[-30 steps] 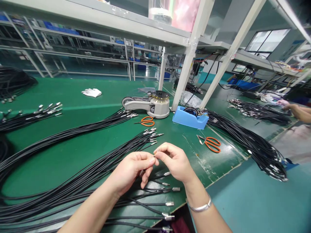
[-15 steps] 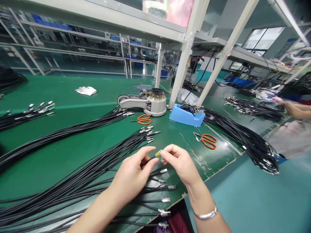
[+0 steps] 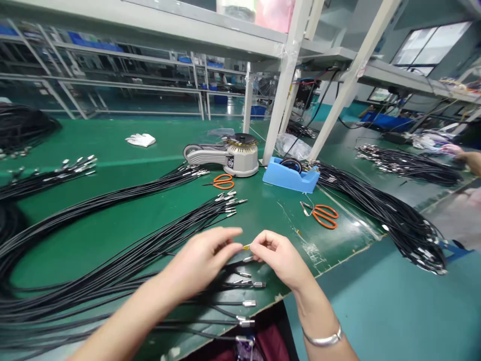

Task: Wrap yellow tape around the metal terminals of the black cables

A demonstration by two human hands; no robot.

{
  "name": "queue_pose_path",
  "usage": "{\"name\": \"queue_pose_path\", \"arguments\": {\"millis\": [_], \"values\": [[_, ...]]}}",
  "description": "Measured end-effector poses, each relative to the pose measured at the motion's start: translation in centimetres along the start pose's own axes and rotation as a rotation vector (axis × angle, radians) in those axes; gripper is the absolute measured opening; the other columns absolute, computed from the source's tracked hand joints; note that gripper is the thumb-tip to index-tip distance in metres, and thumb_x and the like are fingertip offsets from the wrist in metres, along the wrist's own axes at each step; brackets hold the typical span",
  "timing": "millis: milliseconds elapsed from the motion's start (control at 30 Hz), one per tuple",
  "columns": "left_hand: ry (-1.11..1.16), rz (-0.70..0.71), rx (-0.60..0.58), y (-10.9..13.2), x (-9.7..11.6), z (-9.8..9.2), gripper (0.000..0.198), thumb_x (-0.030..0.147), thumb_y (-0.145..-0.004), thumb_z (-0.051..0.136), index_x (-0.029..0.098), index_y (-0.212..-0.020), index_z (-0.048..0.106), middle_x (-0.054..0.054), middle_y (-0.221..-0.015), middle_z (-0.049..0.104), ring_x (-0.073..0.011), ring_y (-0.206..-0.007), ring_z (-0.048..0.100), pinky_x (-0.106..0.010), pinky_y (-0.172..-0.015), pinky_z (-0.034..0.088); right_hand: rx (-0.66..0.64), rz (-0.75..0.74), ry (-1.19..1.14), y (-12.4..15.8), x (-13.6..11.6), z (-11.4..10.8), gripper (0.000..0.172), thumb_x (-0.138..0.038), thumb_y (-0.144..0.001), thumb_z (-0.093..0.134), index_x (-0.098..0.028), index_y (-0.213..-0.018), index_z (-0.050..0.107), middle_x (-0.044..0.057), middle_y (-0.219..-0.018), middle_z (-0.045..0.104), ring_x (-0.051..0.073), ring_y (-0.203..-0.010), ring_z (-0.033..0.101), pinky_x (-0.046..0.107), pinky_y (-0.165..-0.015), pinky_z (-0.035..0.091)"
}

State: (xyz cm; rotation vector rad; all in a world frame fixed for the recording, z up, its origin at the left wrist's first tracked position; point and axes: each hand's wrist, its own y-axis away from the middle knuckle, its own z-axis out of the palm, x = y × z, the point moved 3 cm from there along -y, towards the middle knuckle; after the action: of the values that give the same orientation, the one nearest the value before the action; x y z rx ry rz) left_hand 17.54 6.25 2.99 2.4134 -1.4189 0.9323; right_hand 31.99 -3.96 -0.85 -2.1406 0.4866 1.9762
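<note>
Just above the table's front edge, a cable end wrapped in yellow tape (image 3: pixel 246 247) shows between my two hands. My left hand (image 3: pixel 206 253) holds the black cable right behind the tape, its thumb at the tape and its index finger raised. At the metal tip, my right hand (image 3: pixel 280 258) pinches with thumb and fingertips, the other fingers curled; the tip is mostly hidden. Beneath and beside my left hand lie several loose black cables with silver connectors (image 3: pixel 249 303). Beyond it rests a bundle of black cables (image 3: pixel 180 225).
Orange-handled scissors (image 3: pixel 325 216) lie right of my hands, another orange pair (image 3: pixel 223 181) farther back. A grey tape dispenser (image 3: pixel 240 159) and a blue tape holder (image 3: pixel 290 176) stand behind. A white glove (image 3: pixel 141 140) and more cable bundles (image 3: pixel 379 210) surround them. A co-worker's hand (image 3: pixel 471 161) shows far right.
Both hands have dropped slightly with the taped cable end. My left hand has shifted a little, its thumb now closer to the tape. The camera view has turned slightly left.
</note>
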Motion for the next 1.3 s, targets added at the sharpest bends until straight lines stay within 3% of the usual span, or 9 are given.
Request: {"name": "queue_pose_path", "arguments": {"millis": [100, 200, 333, 433, 500, 800, 1033, 1300], "values": [[-0.007, -0.185, 0.023, 0.7, -1.6, -3.3, 0.038, 0.048, -0.087, 0.046, 0.025, -0.113, 0.061, -0.001, -0.111, 0.067, -0.0184, -0.099, 0.062, -0.028, -0.087, 0.048, -0.024, 0.036, 0.033, -0.1, 1.0, -0.3, 0.017, -0.030, -0.076, 0.061, -0.015, -0.069, 0.057, -0.001, -0.062, 0.057, 0.013, -0.062, 0.051, 0.027, -0.062, 0.040], [-0.083, -0.214, -0.080, 2.6, -2.8, -4.2, 0.034, 0.046, -0.087, 0.045, 0.025, -0.104, 0.066, -0.001, -0.109, 0.067, -0.0190, -0.100, 0.060, -0.029, -0.090, 0.046, -0.046, 0.050, 0.055, 0.0, 1.4, -0.4, 0.017, -0.031, -0.077, 0.060, -0.015, -0.070, 0.059, 0.000, -0.064, 0.057, 0.013, -0.062, 0.051, 0.027, -0.062, 0.040], [-0.131, -0.109, -0.183, 4.0, -2.8, -1.6, 0.028, 0.034, -0.088, 0.047, 0.024, -0.109, 0.064, -0.002, -0.104, 0.067, -0.0176, -0.099, 0.058, -0.029, -0.090, 0.044, -0.063, 0.038, 0.069, 0.2, 1.1, -0.5, 0.017, -0.031, -0.076, 0.060, -0.015, -0.068, 0.059, 0.000, -0.062, 0.057, 0.013, -0.062, 0.051, 0.026, -0.061, 0.040], [-0.080, -0.046, -0.232, 3.2, -1.9, 0.6, 0.024, 0.029, -0.089, 0.045, 0.024, -0.099, 0.067, -0.001, -0.096, 0.067, -0.0161, -0.094, 0.058, -0.027, -0.086, 0.044, -0.057, 0.044, 0.092, 0.4, 0.9, -0.6, 0.018, -0.031, -0.074, 0.061, -0.016, -0.065, 0.057, -0.001, -0.061, 0.057, 0.013, -0.061, 0.050, 0.026, -0.060, 0.040], [-0.020, -0.077, -0.258, 2.2, -1.2, 1.4, 0.021, 0.030, -0.087, 0.049, 0.023, -0.090, 0.068, 0.000, -0.088, 0.068, -0.0151, -0.086, 0.059, -0.025, -0.080, 0.045, -0.042, 0.056, 0.110, 0.7, 0.9, -0.6, 0.019, -0.031, -0.073, 0.062, -0.016, -0.064, 0.057, -0.001, -0.061, 0.056, 0.012, -0.060, 0.050, 0.025, -0.059, 0.039], [0.123, -0.258, -0.291, 0.4, 0.4, 2.5, 0.018, 0.036, -0.080, 0.054, 0.021, -0.078, 0.065, 0.004, -0.074, 0.067, -0.0137, -0.068, 0.060, -0.022, -0.062, 0.042, -0.008, 0.081, 0.039, 1.6, 0.8, -0.5, 0.019, -0.029, -0.075, 0.061, -0.016, -0.062, 0.056, -0.003, -0.059, 0.054, 0.011, -0.057, 0.047, 0.024, -0.056, 0.037], [-0.008, -0.144, -0.237, 0.1, 1.0, 2.6, 0.016, 0.031, -0.081, 0.054, 0.022, -0.078, 0.066, 0.002, -0.077, 0.066, -0.0154, -0.077, 0.059, -0.025, -0.071, 0.041, -0.011, 0.075, 0.028, 1.6, 1.2, -0.6, 0.019, -0.029, -0.075, 0.061, -0.015, -0.063, 0.056, -0.002, -0.060, 0.054, 0.011, -0.059, 0.047, 0.025, -0.059, 0.038], [-0.004, -0.141, -0.234, 0.4, 1.1, 3.1, 0.018, 0.032, -0.085, 0.052, 0.021, -0.080, 0.066, 0.000, -0.081, 0.066, -0.0159, -0.079, 0.058, -0.026, -0.073, 0.041, 0.017, 0.041, 0.041, 2.0, 1.2, -0.4, 0.021, -0.032, -0.077, 0.061, -0.016, -0.064, 0.056, -0.004, -0.058, 0.052, 0.010, -0.056, 0.046, 0.023, -0.055, 0.037]]}}
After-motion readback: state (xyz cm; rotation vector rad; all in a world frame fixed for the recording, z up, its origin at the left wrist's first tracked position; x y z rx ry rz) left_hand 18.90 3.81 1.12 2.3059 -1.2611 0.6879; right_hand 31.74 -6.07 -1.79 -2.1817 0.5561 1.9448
